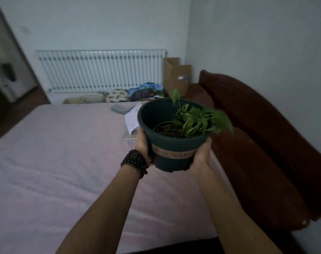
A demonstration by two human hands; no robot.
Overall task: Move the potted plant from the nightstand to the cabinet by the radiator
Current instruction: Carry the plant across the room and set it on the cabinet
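Note:
The potted plant (171, 143) is a dark green plastic pot with a tan label band and a small leafy green vine in soil. I hold it up in the air over the right part of the bed. My left hand (142, 145), with a dark bead bracelet on the wrist, presses the pot's left side. My right hand (202, 153) cups its right side and lower edge. A white radiator (101, 70) runs along the far wall. No nightstand or cabinet can be made out.
A bed with a pink sheet (64, 162) fills the foreground, with papers (131, 121) and a grey pad on its far part. The dark red headboard (266, 134) lies to the right. A cardboard box (176, 77) and patterned bundles sit beneath the radiator.

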